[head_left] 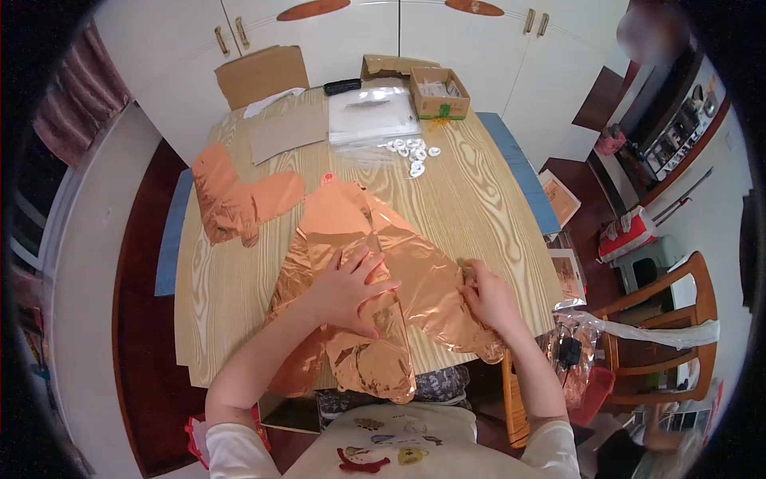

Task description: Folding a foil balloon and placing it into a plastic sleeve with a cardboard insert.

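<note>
A large rose-gold foil balloon [431,279] lies flat and uninflated across the near half of the wooden table, folded over itself in places. Its near end hangs over the table's front edge. My left hand [351,294] rests on the middle of the foil with its fingers spread. At the balloon's right edge, my right hand [488,297] is closed, its thumb and fingers pinching the foil's rim. A second flat rose-gold foil piece [243,195] lies apart at the left of the table. A small red tab [328,179] shows at the far tip of the large balloon.
Several white rings [416,152] lie beyond the balloon, beside a stack of clear plastic sleeves [371,120]. A small cardboard box [440,94] and a grey board [289,128] are at the back. To the right stands a wooden chair [692,319]; white cabinets [335,36] line the far side.
</note>
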`<state>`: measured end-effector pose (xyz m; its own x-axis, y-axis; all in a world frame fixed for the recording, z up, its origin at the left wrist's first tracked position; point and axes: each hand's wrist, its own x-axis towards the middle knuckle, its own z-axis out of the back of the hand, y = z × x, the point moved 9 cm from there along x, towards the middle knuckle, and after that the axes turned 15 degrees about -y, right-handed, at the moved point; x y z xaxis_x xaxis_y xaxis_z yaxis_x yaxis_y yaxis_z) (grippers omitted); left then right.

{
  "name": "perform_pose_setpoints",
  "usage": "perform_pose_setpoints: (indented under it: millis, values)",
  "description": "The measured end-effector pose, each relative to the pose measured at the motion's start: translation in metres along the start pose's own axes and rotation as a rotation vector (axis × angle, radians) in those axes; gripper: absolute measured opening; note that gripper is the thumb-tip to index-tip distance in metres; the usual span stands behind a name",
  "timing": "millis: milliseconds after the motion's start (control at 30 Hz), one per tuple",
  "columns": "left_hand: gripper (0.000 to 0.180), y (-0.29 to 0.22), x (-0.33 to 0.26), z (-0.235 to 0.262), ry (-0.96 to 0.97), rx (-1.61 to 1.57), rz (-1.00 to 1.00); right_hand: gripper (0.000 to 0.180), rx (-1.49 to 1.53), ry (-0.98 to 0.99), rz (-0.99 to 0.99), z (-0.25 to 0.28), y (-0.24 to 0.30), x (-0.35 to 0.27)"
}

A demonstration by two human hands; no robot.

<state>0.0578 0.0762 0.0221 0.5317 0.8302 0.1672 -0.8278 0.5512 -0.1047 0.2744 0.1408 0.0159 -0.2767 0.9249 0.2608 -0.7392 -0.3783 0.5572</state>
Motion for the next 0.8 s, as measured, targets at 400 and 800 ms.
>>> perform_pose_setpoints:
  millis: [400,800]
  values:
    - [0.105,0.010,-0.017,-0.001,0.051,0.015,0.040,0.040,0.025,-0.051,-0.025,0.015,0.004,-0.004]
    - [0.106,0.004,-0.013,0.001,0.035,0.057,-0.020,0.050,0.229,-0.069,0.001,0.045,0.065,0.005]
